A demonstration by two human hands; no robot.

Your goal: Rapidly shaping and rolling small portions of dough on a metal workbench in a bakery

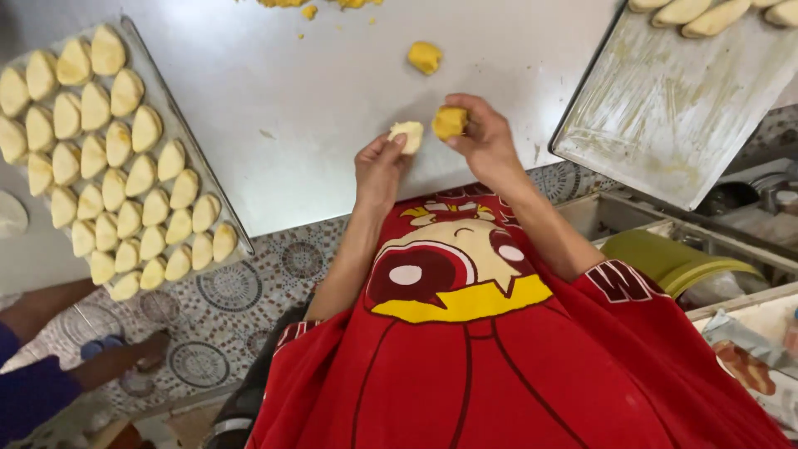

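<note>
Two hands work over the table (332, 108): left hand (378, 166) fingers pinch a pale dough piece (406, 135), right hand (482, 137) fingers grip a yellow filling lump (450, 121) just beside it, likely the filling step, with careful centring needed.

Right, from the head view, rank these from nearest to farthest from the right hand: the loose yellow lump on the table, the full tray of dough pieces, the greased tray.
1. Loose yellow lump, just above the right hand on the table.
2. Greased tray, to its right.
3. Full tray of dough pieces, far left.
</note>
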